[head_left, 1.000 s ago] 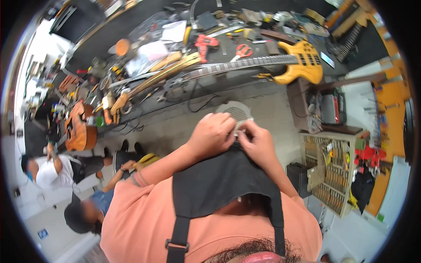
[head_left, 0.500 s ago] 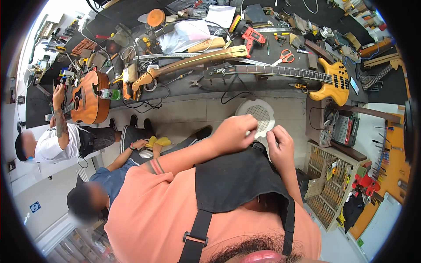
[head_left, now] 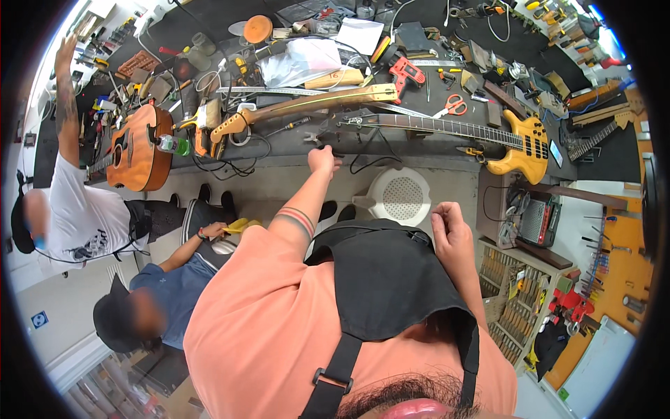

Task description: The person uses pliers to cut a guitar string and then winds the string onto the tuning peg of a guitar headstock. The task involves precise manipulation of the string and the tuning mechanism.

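Observation:
My left hand (head_left: 323,162) reaches out to the near edge of the workbench. Its fingers are closed at the dark handles of a pair of pliers (head_left: 313,137), whose jaws lie on the bench top; the hand hides part of the grip. In front of the black apron (head_left: 391,279), my right hand (head_left: 452,227) is held up with its fingers curled and the thumb against them. Whatever it may pinch is too small to make out. Beyond my left hand lies a bare guitar neck (head_left: 300,105), and to the right a yellow-bodied bass guitar (head_left: 528,144).
A white perforated stool (head_left: 403,198) stands below the bench edge. Scissors (head_left: 453,105), a red power tool (head_left: 405,72), a screwdriver (head_left: 289,126) and cables (head_left: 241,166) crowd the bench. Two people are at my left, one beside an acoustic guitar (head_left: 143,150), another holding a yellow cloth (head_left: 241,225).
My left hand has moved away from my right hand, forward to the pliers at the bench edge. My right hand has stayed nearly in place. The person at far left has raised an arm.

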Motion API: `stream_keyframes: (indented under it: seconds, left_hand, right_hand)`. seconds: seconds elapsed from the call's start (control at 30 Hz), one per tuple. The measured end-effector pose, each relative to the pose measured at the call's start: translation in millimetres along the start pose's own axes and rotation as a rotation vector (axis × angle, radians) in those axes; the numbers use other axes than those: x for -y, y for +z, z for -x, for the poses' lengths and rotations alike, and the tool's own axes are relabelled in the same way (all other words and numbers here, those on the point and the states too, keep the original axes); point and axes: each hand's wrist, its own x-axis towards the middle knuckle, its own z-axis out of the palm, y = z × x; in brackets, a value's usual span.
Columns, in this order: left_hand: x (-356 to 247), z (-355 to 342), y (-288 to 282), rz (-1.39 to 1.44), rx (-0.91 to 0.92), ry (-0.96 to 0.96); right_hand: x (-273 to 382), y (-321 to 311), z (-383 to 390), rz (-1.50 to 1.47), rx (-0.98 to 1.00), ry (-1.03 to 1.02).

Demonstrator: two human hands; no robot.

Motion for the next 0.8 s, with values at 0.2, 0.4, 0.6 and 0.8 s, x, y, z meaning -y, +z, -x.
stream_keyframes:
  seconds: [0.2,0.4,0.6,0.8]
  left_hand:
    - [53.8,-2.4,-41.8,-0.398,-0.302,0.430]
    - [85.8,112.6,-96.4,-0.243,-0.195,0.464]
    - [124.3,255.3,-94.0,0.028,0.002,0.573]
    - [70.1,399.3,-26.6,0.368,0.439,0.431]
  right_hand:
    - [-26.9,-28.8,-8.8,-0.035,0.103,-0.040]
    - [-74.9,-47.4,-17.6,-0.214,0.255,-0.097]
    - [-96.3,-68.2,-16.8,-0.430,0.499,-0.059]
    - [-72.3,-87.7,-0.7,-0.596,0.589,-0.109]
